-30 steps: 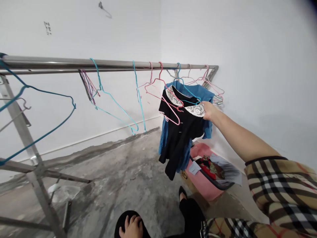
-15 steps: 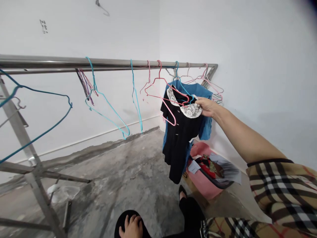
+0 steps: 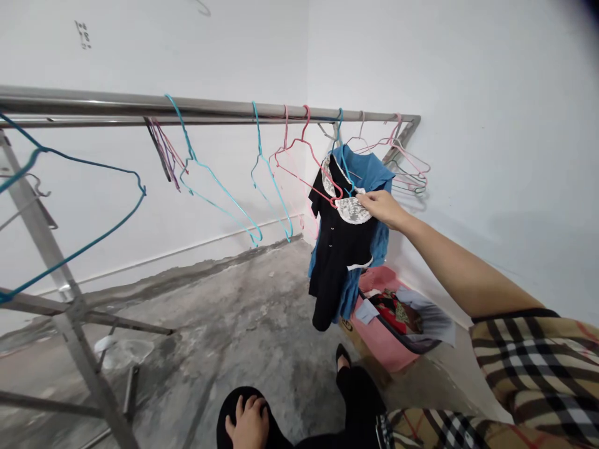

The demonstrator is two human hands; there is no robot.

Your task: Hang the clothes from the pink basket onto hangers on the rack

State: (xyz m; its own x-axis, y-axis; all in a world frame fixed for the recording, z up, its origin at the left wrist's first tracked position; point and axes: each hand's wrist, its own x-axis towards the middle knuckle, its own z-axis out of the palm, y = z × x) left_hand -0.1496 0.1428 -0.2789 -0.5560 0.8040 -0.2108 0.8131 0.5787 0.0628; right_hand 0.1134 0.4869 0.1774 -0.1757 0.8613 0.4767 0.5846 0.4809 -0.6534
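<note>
My right hand (image 3: 382,207) is stretched out to a black dress (image 3: 340,249) with a white lace collar (image 3: 349,209), and its fingers pinch the collar. The dress hangs on a pink hanger (image 3: 306,168) from the steel rail (image 3: 210,111). Right behind it hangs a blue garment (image 3: 372,178) on a teal hanger. My left hand (image 3: 246,424) lies at the bottom of the view on my black-clad knee, fingers loosely bent and holding nothing.
Several bare wire hangers in teal, pink and blue hang along the rail. The rack's steel legs (image 3: 70,324) stand at the left. A pink laundry basket (image 3: 388,340) of clothes sits on the rough concrete floor by the white corner wall.
My right hand moved the black dress a little left and up towards the rail. The dress now hangs narrower and closer to the blue garment. My left hand stayed put.
</note>
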